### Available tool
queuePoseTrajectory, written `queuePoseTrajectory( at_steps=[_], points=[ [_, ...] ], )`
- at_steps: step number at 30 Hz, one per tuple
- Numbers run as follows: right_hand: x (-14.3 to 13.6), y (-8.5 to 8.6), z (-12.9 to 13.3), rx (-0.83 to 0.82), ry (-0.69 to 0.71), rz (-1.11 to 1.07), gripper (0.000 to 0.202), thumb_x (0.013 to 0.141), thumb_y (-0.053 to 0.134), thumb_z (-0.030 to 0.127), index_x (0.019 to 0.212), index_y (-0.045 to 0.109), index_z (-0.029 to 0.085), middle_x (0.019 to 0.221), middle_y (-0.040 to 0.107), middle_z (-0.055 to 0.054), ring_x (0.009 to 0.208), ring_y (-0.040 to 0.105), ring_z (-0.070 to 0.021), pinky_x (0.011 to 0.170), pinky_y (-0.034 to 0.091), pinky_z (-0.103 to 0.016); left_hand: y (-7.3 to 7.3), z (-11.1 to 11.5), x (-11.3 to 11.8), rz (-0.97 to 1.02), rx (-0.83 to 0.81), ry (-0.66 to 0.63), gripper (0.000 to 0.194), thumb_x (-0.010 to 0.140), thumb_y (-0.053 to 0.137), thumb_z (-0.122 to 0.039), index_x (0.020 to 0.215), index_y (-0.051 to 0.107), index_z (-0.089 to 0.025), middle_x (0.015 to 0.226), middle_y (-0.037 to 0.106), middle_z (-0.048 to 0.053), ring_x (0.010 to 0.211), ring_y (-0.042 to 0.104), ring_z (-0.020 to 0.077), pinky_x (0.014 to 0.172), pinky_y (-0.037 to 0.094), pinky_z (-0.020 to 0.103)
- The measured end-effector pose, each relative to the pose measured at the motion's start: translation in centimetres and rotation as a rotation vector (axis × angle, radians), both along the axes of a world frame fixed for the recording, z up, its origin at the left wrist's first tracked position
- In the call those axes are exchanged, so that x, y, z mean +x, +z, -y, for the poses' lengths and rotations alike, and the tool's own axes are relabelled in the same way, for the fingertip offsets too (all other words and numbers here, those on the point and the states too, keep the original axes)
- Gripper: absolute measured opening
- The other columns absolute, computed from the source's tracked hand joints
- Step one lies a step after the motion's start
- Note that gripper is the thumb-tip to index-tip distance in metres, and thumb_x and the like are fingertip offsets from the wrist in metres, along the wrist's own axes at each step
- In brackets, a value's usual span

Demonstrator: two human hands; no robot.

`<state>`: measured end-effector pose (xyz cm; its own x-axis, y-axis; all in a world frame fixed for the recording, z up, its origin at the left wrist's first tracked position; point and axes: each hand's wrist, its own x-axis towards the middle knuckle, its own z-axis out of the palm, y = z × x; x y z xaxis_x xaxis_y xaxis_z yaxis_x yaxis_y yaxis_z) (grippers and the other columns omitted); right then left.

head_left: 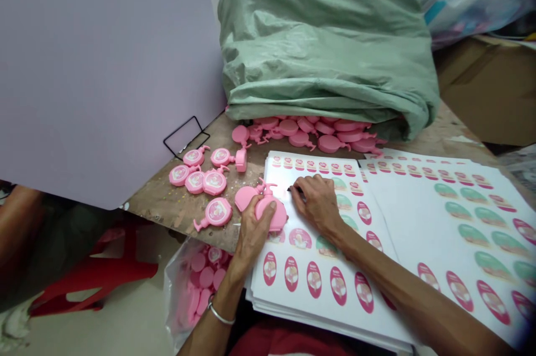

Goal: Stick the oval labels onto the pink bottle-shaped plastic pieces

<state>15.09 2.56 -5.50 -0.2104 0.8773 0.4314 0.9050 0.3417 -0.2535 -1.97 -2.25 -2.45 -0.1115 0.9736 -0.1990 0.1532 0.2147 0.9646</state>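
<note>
My left hand (254, 229) is closed around a pink plastic toy pump bottle (272, 213), its plain face towards me. Against it is a second pink toy bottle (246, 197), partly behind my fingers. Both are above the left edge of a sticker sheet (299, 191) with oval and green printed labels. My right hand (318, 200) rests on that sheet, fingers pinched on a small dark pointed tool, mostly hidden; its tip is near the sheet. To the left lie several pink bottles with round labels on them (218, 211).
Behind the sheets, a green sack (326, 49) spills plain pink bottles (330, 143). More sticker sheets (419, 216) lie at right. A clear bag of pink pieces (205, 278) hangs below the table's left edge. A pale panel (109, 66), black wire stand (186, 135) and red stool (100, 278) are at left.
</note>
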Motion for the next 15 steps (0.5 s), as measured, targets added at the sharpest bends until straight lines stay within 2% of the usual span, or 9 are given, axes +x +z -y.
queuePoseTrajectory(
  at_steps=[5, 9, 15],
  points=[
    [0.0, 0.0, 0.1, -0.074, 0.040, -0.068, 0.015, 0.088, 0.051, 0.024, 0.076, 0.057, 0.019, 0.069, 0.062, -0.004, 0.074, 0.048, -0.0197, 0.073, 0.027, -0.034, 0.3, 0.0, 0.0, 0.021, 0.036, 0.071, 0.026, 0.077, 0.068, -0.038, 0.095, 0.070, -0.019, 0.085, 0.067, 0.004, 0.082, 0.061, 0.0208, 0.080, 0.050, 0.031],
    [-0.1, 0.6, -0.2, -0.183, 0.012, -0.204, 0.015, 0.082, 0.059, 0.031, 0.072, 0.055, 0.020, 0.070, 0.063, -0.004, 0.073, 0.051, -0.0198, 0.073, 0.031, -0.034, -0.1, -0.1, 0.0, 0.003, 0.024, 0.044, 0.029, 0.079, 0.066, -0.041, 0.096, 0.068, -0.018, 0.088, 0.067, 0.005, 0.081, 0.060, 0.0204, 0.079, 0.050, 0.030],
    [-0.4, 2.8, -2.0, -0.549, -0.117, -0.451, 0.021, 0.067, 0.069, 0.035, 0.062, 0.053, 0.022, 0.062, 0.058, 0.001, 0.060, 0.047, -0.0158, 0.060, 0.030, -0.029, -0.2, -0.1, 0.0, -0.050, 0.015, -0.005, 0.032, 0.081, 0.062, -0.044, 0.098, 0.064, -0.017, 0.089, 0.065, 0.006, 0.079, 0.060, 0.0196, 0.077, 0.050, 0.030]
  ],
)
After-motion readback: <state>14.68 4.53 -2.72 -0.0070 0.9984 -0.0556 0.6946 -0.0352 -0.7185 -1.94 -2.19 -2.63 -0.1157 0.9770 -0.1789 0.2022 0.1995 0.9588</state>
